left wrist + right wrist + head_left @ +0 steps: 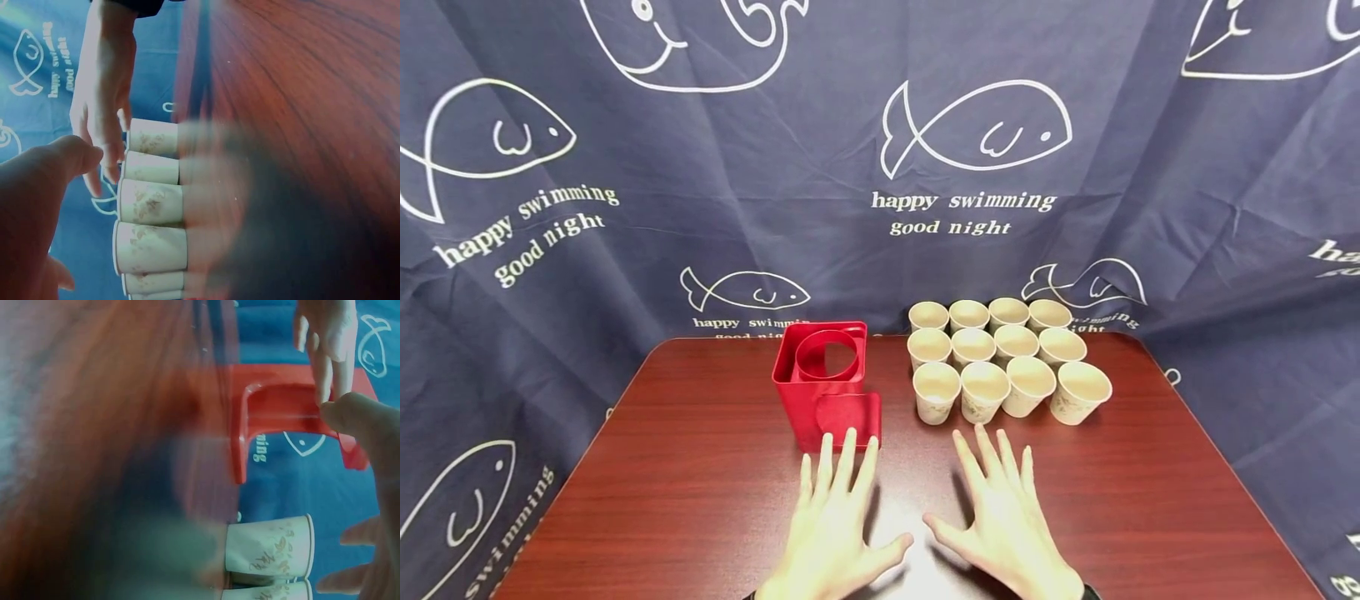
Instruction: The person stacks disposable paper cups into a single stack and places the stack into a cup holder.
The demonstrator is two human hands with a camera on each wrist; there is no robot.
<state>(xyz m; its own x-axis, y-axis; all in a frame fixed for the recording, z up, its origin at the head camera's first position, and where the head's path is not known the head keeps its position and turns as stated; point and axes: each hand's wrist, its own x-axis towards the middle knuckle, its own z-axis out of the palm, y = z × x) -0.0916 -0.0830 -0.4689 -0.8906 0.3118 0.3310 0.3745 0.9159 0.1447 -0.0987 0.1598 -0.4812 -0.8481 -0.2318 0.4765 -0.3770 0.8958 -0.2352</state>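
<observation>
And here you are, both hands level over the worktop [662, 492]: your left hand [831, 533] spread wide, fingers apart, holding nothing; your right hand [1006, 525] just the same, a gap between the two thumbs. Ahead of your left fingertips, left of the worktop's middle and toward the far edge, stands the red holder [808, 417]; whether a fingertip touches it, I cannot tell. Off to the right, toward the far right corner, twelve paper cups [1017, 343] stand mouth up, three rows of four, the front row nearest your right fingertips. Its rightmost cup [1078, 400] sits a little off its neighbour, likely the easiest to get fingers around. These walls look thin, so a light pinch should serve best; steady the holder with the left, wrists low, clear of neighbouring rims.
</observation>
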